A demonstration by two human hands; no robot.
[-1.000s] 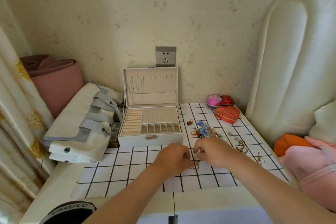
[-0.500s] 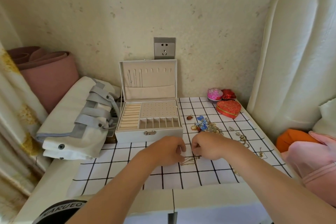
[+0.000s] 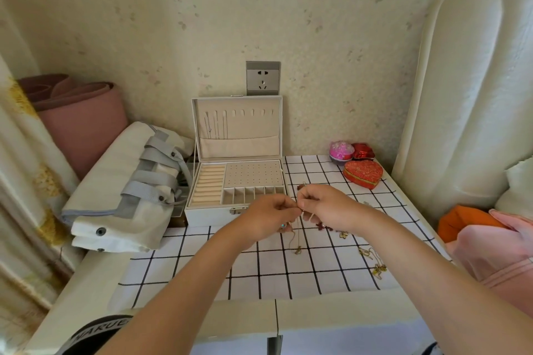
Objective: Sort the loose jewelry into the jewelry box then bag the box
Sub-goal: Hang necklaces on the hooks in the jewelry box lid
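A thin gold necklace [image 3: 298, 249] is held up just in front of the jewelry box [image 3: 236, 190], over its front right corner. The top of the chain is pinched between the left grip [image 3: 272, 217] and the right grip [image 3: 327, 207], whose fingertips almost meet. The rest is left hanging, with its lower end down on the checked cloth [image 3: 259, 274]. Both grips are clenched on the chain. A small blue-green bead is seen under the left grip; what it belongs to cannot be told.

The jewelry box is set open on the worktop [image 3: 86, 282], with its lid [image 3: 238, 130] stood upright against the wall. Inside it, ring rolls are seen at the left, a perforated panel at the back right and a row of small compartments at the front right. A few fine chains are hung in the left part of the lid.

More loose jewelry [image 3: 364, 252] is scattered on the cloth to the right front of the box. A folded white and grey bag [image 3: 124, 190] is laid just to the left of the box. A red heart-shaped case [image 3: 363, 174], a pink round case [image 3: 341, 150] and a small red case [image 3: 364, 151] are placed to the right of the box, near the wall. A wall socket [image 3: 263, 78] is mounted directly above the lid.
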